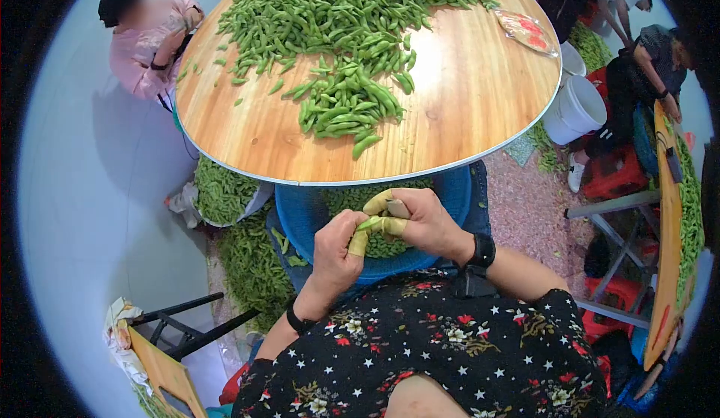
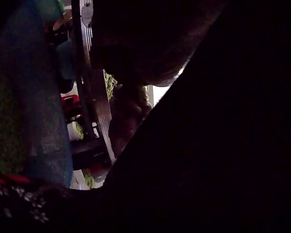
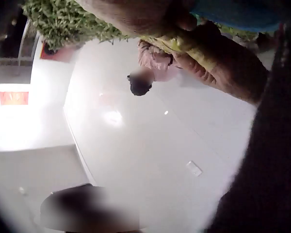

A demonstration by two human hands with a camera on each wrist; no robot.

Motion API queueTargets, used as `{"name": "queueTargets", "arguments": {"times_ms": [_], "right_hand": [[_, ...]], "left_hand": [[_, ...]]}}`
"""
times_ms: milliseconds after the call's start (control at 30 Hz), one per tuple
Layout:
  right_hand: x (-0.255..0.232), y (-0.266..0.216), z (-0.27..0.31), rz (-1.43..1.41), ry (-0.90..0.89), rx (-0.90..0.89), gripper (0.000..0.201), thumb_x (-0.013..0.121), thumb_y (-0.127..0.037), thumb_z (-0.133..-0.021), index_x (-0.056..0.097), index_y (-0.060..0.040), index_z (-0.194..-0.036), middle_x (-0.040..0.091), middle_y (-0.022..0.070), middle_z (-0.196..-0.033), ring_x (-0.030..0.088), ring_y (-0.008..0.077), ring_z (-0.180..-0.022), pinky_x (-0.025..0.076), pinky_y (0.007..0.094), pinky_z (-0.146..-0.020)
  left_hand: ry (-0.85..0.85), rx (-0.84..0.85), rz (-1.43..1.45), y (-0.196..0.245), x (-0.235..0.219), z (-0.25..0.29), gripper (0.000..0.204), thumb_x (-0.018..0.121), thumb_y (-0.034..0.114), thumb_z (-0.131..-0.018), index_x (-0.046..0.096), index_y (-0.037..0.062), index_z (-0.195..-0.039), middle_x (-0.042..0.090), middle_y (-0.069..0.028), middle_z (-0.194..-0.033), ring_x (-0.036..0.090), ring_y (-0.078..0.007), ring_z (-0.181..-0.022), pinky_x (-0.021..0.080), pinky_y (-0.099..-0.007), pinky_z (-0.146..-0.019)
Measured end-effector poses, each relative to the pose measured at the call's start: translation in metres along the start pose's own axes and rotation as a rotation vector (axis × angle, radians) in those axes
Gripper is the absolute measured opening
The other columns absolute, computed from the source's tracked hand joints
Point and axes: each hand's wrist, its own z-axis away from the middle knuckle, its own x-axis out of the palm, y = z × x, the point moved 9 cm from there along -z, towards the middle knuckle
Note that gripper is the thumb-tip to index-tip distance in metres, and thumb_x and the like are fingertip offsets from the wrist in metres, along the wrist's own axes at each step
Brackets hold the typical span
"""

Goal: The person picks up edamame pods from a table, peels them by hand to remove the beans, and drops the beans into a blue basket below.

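Observation:
Both hands are close together over a blue tub point(image 1: 291, 219), which has green beans or pods point(image 1: 384, 248) inside. My left hand point(image 1: 335, 253) pinches one end of a green soybean pod point(image 1: 370, 224), and my right hand point(image 1: 431, 219) pinches it from the other side. Yellow tape wraps fingers on both hands. A flat grey piece point(image 1: 397, 209) shows at the right hand's thumb and finger. In the right wrist view, yellow-wrapped fingers point(image 3: 177, 44) meet near the top. The left wrist view is mostly dark, the fingers point(image 2: 128, 114) barely showing.
A round wooden table point(image 1: 450, 118) in front bears a large pile of pods point(image 1: 322, 13), a smaller heap point(image 1: 349, 110) and a plastic packet point(image 1: 527, 32). A sack of pods point(image 1: 223, 191) stands left, a white bucket point(image 1: 576, 110) right. Other people sit around.

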Motion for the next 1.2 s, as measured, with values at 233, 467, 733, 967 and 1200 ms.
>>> {"name": "queueTargets", "arguments": {"times_ms": [233,467,733,967,1200], "right_hand": [[0.005,0.030,0.006,-0.373,-0.028,0.422,0.009,0.058,-0.008,-0.087,0.062,-0.0017,-0.091,0.053,-0.0017,-0.063,0.044,0.0045,-0.054,0.038,0.0226,-0.049],[-0.001,0.007,-0.003,0.052,-0.111,0.111,0.011,0.057,-0.003,-0.079,0.062,-0.0032,-0.090,0.048,-0.0026,-0.066,0.040,0.0037,-0.063,0.037,0.0216,-0.058],[0.021,0.020,0.001,0.418,-0.434,0.273,0.018,0.051,-0.017,-0.092,0.050,-0.0028,-0.102,0.062,0.0183,-0.101,0.061,0.0372,-0.093,0.047,0.0458,-0.081],[0.032,0.030,0.021,-0.148,-0.416,0.535,0.024,0.043,-0.029,-0.098,0.041,-0.0070,-0.106,0.059,0.0088,-0.076,0.054,0.0137,-0.043,0.042,0.0240,-0.034],[0.024,0.024,0.016,-0.215,-0.281,0.339,0.026,0.040,-0.023,-0.099,0.048,-0.0050,-0.117,0.058,0.0043,-0.078,0.059,0.0127,-0.053,0.049,0.0251,-0.045]], "left_hand": [[-0.007,-0.023,0.002,0.000,0.003,0.002,0.010,0.056,0.003,-0.083,0.058,0.0005,-0.093,0.058,-0.0169,-0.080,0.058,-0.0344,-0.072,0.047,-0.0365,-0.064],[-0.214,-0.126,-0.323,-0.006,-0.023,0.023,0.024,0.065,0.009,-0.080,0.061,0.0038,-0.103,0.060,-0.0174,-0.092,0.061,-0.0351,-0.084,0.049,-0.0398,-0.073],[-0.054,-0.136,-0.648,-0.021,-0.116,-0.034,0.026,0.063,0.017,-0.083,0.064,0.0029,-0.105,0.062,-0.0195,-0.104,0.059,-0.0370,-0.099,0.047,-0.0433,-0.085],[0.305,0.117,-0.804,-0.113,-0.143,-0.188,0.029,0.051,0.001,-0.078,0.065,0.0024,-0.103,0.063,-0.0191,-0.097,0.060,-0.0370,-0.093,0.049,-0.0435,-0.080],[0.170,0.051,-0.494,-0.069,-0.119,-0.152,0.012,0.055,0.005,-0.084,0.060,0.0000,-0.093,0.064,-0.0206,-0.086,0.063,-0.0351,-0.083,0.049,-0.0386,-0.072]]}}
